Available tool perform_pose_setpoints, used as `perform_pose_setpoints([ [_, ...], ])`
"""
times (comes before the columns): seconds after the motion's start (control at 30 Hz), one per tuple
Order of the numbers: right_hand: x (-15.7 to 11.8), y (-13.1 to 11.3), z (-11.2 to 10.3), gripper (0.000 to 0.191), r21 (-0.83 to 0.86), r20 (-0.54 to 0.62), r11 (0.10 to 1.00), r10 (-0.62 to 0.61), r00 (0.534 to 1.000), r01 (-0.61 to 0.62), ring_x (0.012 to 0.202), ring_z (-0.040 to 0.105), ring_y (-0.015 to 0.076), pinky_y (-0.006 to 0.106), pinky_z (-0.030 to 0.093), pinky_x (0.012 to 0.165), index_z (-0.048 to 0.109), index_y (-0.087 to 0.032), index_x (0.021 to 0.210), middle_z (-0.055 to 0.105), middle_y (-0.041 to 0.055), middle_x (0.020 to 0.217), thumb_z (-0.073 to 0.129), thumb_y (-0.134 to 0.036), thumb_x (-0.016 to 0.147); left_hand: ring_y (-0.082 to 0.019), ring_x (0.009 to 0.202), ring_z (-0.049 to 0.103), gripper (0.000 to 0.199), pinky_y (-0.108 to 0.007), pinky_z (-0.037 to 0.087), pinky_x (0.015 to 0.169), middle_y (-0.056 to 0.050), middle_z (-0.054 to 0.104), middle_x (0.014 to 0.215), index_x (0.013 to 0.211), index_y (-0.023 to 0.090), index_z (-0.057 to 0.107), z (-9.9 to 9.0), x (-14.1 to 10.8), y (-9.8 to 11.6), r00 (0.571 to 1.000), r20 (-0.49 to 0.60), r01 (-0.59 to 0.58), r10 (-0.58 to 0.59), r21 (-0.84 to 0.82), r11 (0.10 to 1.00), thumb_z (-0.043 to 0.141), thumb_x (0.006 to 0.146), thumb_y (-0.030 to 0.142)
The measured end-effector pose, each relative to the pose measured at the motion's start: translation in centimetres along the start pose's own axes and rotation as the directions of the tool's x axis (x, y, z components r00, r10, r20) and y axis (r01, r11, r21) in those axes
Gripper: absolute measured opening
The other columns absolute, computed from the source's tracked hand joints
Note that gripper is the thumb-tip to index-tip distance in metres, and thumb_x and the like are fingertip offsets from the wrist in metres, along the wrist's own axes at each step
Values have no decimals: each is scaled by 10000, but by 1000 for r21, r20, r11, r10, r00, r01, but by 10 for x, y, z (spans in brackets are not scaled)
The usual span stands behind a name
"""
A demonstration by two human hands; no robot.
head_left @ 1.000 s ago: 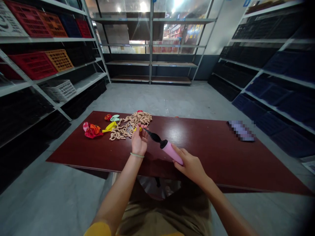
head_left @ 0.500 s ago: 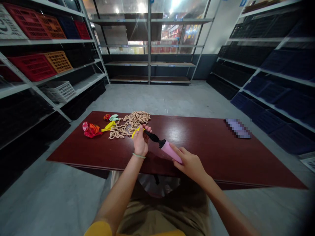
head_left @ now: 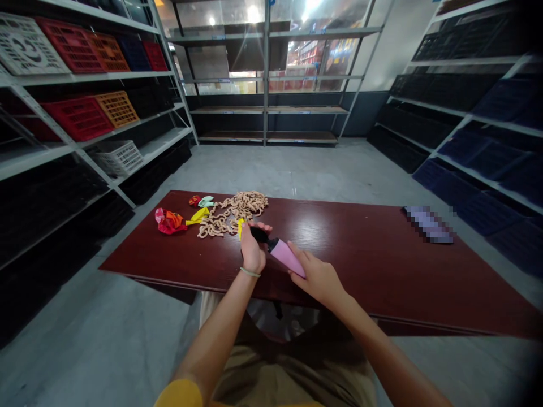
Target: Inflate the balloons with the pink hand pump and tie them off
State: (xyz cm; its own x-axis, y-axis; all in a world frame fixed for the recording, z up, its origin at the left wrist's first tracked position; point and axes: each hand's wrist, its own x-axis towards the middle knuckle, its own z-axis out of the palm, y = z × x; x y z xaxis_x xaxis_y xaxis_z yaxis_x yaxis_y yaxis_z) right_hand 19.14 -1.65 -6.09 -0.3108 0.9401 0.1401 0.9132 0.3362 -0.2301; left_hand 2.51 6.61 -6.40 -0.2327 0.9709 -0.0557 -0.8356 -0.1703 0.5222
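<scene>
A balloon pump with a pink barrel (head_left: 287, 258) and a black nozzle end (head_left: 260, 234) is held slantwise above the table between my hands. My right hand (head_left: 318, 274) is wrapped round the pink barrel. At the nozzle end, my left hand (head_left: 253, 249) is closed on a small limp yellow balloon (head_left: 240, 227), its fingers round the tip. How far the balloon's neck sits on the nozzle is hidden by the fingers. Just beyond my left hand lies a heap of beige knotted cord or chain-like pieces (head_left: 250, 202).
On the dark red table (head_left: 352, 254), red-orange balloons (head_left: 170, 221), a yellow balloon (head_left: 198, 216), a pale green one (head_left: 206, 201) and a small red one (head_left: 194, 200) lie at left. A pixelated flat object (head_left: 428, 224) lies at right. Crate shelves (head_left: 76, 116) flank the room.
My right hand and the pink barrel have come closer to my left hand, so less of the black part shows. The view has turned slightly left.
</scene>
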Motion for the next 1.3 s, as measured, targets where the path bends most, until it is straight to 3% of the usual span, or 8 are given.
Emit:
perform_pose_setpoints([
  [0.1,13,-14,2,617,22,34,999,29,999,-29,995,645,249,313,497,746,366,-189,1442,628,113,1199,532,-351,871,-104,546,530,277,-283,520,626,35,505,663,830,214,488,-6,9,5,1000,-8,-23,23,13,1000,543,913,473],
  [0.27,13,-27,12,581,65,45,998,-17,999,14,1047,640,261,349,513,814,382,-151,1413,632,144,1210,525,-350,886,-75,414,381,292,-181,286,381,55,401,579,789,212,440,-12,34,29,989,-110,-95,103,77,993,490,940,457],
  [0.43,-19,-7,16,578,108,14,994,-38,999,36,1063,641,263,367,528,827,380,-194,1429,623,132,1246,519,-336,886,-73,392,345,285,-185,231,359,61,369,567,785,214,421,-19,62,59,984,-143,-101,109,67,993,471,951,440],
  [0.53,-37,6,11,612,107,16,994,-38,999,36,1028,653,249,345,539,775,348,-244,1459,643,99,1204,526,-324,879,-69,395,339,285,-181,229,363,64,360,568,780,215,413,-25,72,65,988,-129,-73,79,50,996,486,946,435],
  [0.73,-41,8,11,651,57,2,998,35,999,-35,908,690,236,289,519,622,295,-307,1494,677,55,1061,519,-349,884,-68,403,333,270,-182,232,370,61,351,583,783,215,395,-20,62,38,993,-111,-26,27,6,1000,454,958,411],
  [0.93,-13,-16,22,614,137,-54,982,137,989,-128,906,696,255,347,538,728,363,-244,1461,675,92,1151,525,-345,877,-69,430,344,288,-181,255,385,55,368,620,811,216,415,-5,28,2,993,17,115,-116,38,993,529,916,458],
  [1.13,-6,-27,27,612,205,27,966,158,987,-160,957,691,275,387,540,806,385,-216,1453,652,110,1226,525,-340,870,-66,439,345,314,-177,266,384,57,356,625,806,211,413,-14,20,0,987,49,150,-152,48,988,573,892,468],
  [1.3,-19,-25,24,629,247,42,964,92,995,-99,1049,665,271,384,538,861,341,-180,1474,623,137,1273,509,-339,889,-60,403,317,295,-171,225,353,65,350,603,797,211,416,-18,27,7,990,-5,140,-140,74,987,552,905,450],
])
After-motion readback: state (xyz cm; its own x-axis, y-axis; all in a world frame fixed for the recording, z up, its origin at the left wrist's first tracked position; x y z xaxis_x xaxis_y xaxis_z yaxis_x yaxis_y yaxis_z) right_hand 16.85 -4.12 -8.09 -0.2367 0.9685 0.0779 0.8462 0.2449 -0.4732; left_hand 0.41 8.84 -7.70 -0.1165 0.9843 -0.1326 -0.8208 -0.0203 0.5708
